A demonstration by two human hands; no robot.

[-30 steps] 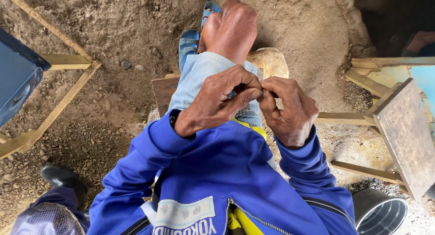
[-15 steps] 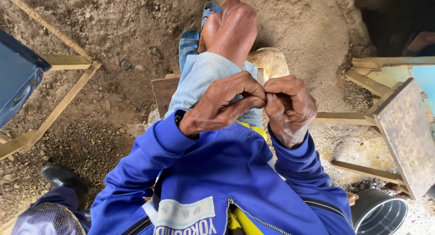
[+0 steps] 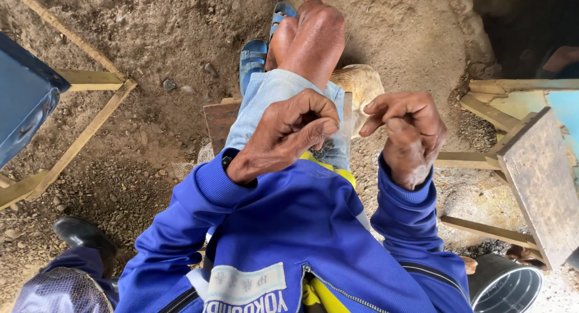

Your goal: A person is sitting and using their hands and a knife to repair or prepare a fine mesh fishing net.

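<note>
The left hand [image 3: 289, 135] was curled above the lap, fingers [image 3: 313, 129] drawn narrow with thumb and fingertips pinched together; whether they held anything could not be told. The right hand [image 3: 407, 129] was raised just beside it, apart from it, fingers [image 3: 377, 105] bent inward and narrow, tips nearly closed; no held item was discernible.

Directly below both hands lay the person's bent leg in rolled light denim [image 3: 271, 102], which hid most of one wooden board [image 3: 220, 123] lying on the dirt floor [image 3: 151, 60]. Two blue sandals [image 3: 253, 56] were on the floor beyond the knee. One pale stone [image 3: 362, 84] lay beside the board, partly covered by the leg.

At left stood one blue panel [image 3: 24, 102] on a wooden frame [image 3: 90, 81]. At right stood one rough wooden stool [image 3: 537, 180], with one metal bucket [image 3: 503, 286] below it. One black boot [image 3: 81, 234] was at lower left. Both blue sleeves [image 3: 199, 198] blocked the lower view.
</note>
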